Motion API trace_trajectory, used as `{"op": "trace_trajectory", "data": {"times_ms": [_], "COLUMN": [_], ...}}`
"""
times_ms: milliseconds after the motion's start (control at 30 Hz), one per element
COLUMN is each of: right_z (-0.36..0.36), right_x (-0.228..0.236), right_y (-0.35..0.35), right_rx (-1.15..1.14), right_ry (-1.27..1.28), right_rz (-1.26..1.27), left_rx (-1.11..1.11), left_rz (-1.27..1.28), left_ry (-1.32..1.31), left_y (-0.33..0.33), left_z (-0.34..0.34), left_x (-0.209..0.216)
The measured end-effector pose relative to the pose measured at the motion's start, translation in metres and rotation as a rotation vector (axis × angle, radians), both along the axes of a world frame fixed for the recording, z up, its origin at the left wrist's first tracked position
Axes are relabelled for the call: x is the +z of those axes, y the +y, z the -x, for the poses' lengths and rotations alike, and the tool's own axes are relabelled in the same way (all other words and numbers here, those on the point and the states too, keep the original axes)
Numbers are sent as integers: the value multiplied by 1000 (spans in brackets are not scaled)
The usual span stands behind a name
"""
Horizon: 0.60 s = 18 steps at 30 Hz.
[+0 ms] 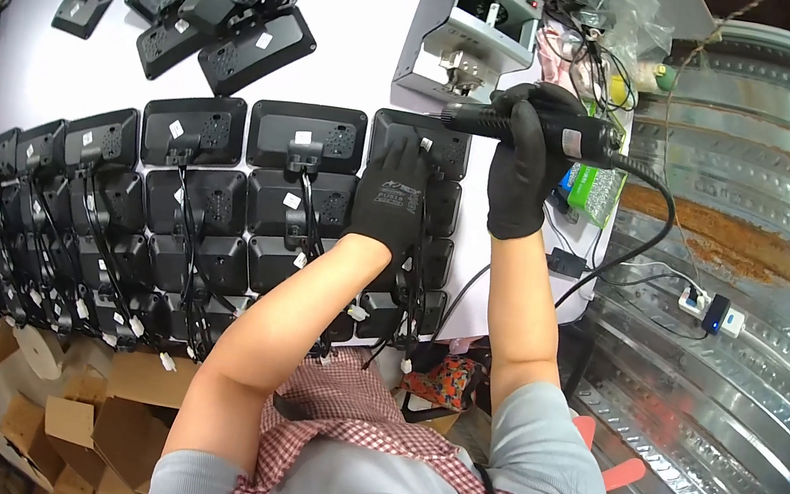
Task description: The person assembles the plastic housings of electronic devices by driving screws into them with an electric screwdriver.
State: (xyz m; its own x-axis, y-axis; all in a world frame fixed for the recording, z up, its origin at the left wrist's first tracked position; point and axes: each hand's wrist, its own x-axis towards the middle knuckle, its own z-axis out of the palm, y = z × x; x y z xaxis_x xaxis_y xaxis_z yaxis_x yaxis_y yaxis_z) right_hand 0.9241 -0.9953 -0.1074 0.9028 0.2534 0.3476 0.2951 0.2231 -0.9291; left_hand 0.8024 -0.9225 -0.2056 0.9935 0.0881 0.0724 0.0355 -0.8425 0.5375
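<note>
My right hand [524, 169], in a black glove, is closed around a black corded electric screwdriver [577, 138]. The tool lies level, its bit pointing left above the top edge of a black rectangular display housing [449, 145]. On that housing rests my left hand [391, 186], also gloved, with its fingers stretched out flat. The glove covers part of the housing and of the units below it. To the left, a similar housing [274, 134] lies back side up with a bracket and a cable. Whether the bit touches anything I cannot tell.
Rows of black housings [195, 194] with dangling cables fill the near left table. A loose pile of housings [259, 51] sits at the far left. A grey metal machine [474, 41] stands beyond my hands. Cardboard boxes [128, 422] are below; a corrugated metal wall [698, 391] is at right.
</note>
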Motion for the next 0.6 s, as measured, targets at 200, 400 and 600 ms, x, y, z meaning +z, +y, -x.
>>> {"op": "trace_trajectory", "data": {"times_ms": [200,400,600], "right_z": [25,21,19], "right_x": [-9,-36,-41], "right_y": [37,41,48], "right_rx": [74,73,86], "right_ry": [170,100,-4], "right_rz": [37,139,283], "left_rx": [-26,-15,22], "left_rz": [-56,-70,-45], "left_ry": [152,159,137], "left_y": [1,-2,-5], "left_z": [-1,-2,-1], "left_x": [-2,-6,-11]}}
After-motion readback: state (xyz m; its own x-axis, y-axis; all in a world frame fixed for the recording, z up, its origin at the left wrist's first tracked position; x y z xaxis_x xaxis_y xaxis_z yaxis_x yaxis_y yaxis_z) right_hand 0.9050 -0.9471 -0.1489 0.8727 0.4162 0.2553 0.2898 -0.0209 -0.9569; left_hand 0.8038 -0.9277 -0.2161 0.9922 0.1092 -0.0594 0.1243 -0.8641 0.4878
